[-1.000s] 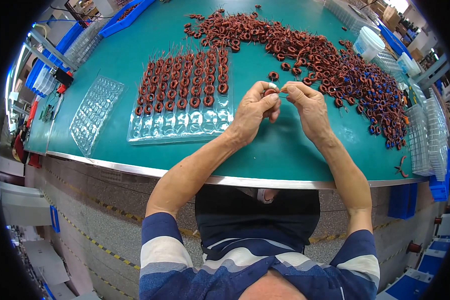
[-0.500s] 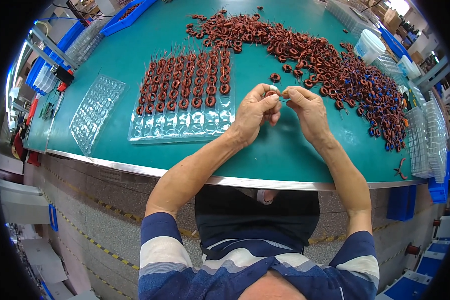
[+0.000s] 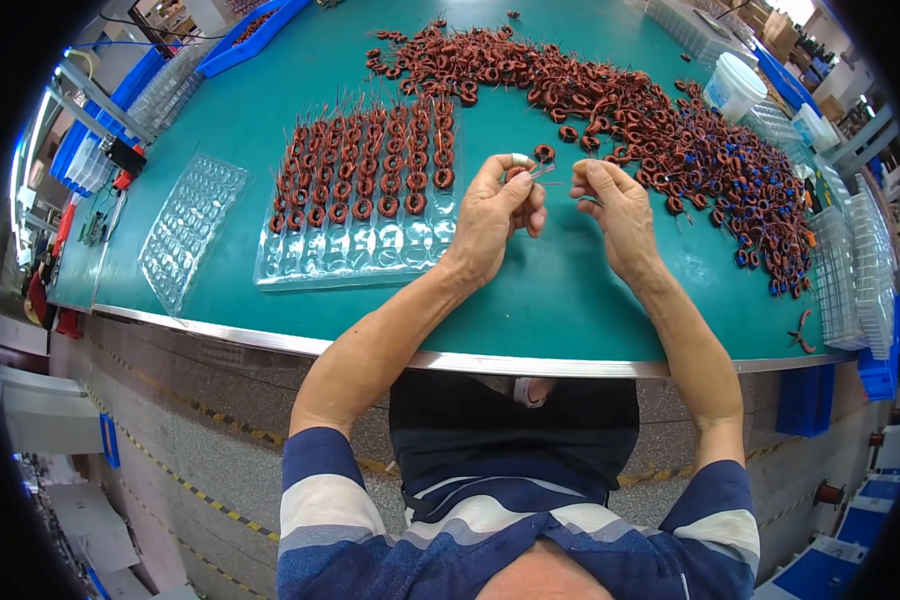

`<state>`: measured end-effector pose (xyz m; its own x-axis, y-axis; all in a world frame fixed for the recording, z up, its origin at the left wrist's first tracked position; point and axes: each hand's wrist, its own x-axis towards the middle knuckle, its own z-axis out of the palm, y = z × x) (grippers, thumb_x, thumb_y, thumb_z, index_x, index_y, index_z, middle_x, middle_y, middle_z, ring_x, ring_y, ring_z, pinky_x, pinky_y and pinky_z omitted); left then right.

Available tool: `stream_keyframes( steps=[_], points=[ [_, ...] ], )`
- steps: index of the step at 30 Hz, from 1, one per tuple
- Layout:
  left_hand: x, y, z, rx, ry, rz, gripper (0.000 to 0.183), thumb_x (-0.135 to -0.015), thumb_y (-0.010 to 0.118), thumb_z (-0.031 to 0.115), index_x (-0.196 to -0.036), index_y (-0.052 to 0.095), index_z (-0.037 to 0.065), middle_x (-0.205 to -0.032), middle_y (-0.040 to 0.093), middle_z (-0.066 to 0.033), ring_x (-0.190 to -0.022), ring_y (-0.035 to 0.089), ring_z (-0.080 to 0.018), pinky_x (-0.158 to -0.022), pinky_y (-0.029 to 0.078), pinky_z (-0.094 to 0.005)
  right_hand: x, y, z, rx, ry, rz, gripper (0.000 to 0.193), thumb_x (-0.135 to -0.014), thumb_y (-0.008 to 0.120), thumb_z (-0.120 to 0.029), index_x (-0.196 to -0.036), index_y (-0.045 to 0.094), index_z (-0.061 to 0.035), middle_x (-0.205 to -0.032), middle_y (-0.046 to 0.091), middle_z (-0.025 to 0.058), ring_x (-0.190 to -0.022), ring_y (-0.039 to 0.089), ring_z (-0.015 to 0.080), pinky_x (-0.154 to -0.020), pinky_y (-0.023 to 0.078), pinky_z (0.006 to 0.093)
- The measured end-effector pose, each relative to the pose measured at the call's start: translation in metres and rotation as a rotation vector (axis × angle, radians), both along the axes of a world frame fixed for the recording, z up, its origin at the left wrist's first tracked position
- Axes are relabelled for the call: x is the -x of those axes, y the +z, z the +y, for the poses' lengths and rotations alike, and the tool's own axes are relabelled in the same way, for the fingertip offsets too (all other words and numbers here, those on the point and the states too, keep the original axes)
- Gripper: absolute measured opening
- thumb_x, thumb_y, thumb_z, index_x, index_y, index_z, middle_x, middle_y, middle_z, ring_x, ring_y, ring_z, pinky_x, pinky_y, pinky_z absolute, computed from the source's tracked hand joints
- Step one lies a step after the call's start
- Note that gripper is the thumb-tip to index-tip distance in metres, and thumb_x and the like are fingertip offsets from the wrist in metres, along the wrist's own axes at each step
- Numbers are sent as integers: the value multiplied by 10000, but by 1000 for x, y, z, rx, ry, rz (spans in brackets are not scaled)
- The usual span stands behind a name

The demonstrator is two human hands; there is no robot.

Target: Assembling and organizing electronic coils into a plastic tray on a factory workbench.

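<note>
Between the thumb and fingers of my left hand (image 3: 487,218) is a copper-wound ring coil (image 3: 516,174), mostly hidden, its thin wire leads sticking out to the right. My right hand (image 3: 620,222) is apart from it, thumb and fingertips pinched together; whatever they hold, if anything, is too small to name. Left of my hands lies a clear plastic tray (image 3: 365,262) with rows of ring coils (image 3: 365,165) in its far pockets, leads up. One loose coil (image 3: 544,153) rests on the green table just beyond my fingers.
A long heap of coils (image 3: 580,85) curves across the back and right, with blue-marked ones (image 3: 760,210) at its near end. An unfilled clear tray (image 3: 192,225) lies left. Red-handled pliers (image 3: 801,332), stacked trays (image 3: 840,285) and a white tub (image 3: 735,85) stand right.
My hands have drawn apart, leaving a gap between the fingertips. The left hand has shifted slightly left with its coil, and the coil's leads now show.
</note>
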<state>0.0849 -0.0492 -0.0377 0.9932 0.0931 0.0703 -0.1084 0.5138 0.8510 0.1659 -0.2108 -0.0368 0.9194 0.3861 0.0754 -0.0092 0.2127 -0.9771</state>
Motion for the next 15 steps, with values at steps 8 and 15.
stream_keyframes(
  steps=[8, 15],
  points=[
    [2, 2, -3, -79, -20, -62, 247, -982, 508, 136, -1191, 427, 33, -789, 561, -48, -647, 553, -114, -573, 459, -245, 9, -2, 6, 85, 233, -51, 293, -936, 616, -295, -1022, 670, -20, -879, 656, 25, -803, 599, 97, -695, 461, 235],
    [2, 2, -4, -89, -36, -54, 224, -984, 506, 142, -1160, 436, 22, -749, 553, -37, -617, 550, -105, -548, 455, -234, 11, 1, 6, 109, 239, -128, 293, -960, 582, -278, -984, 673, 0, -805, 661, 25, -711, 592, 98, -650, 462, 248]
  ],
)
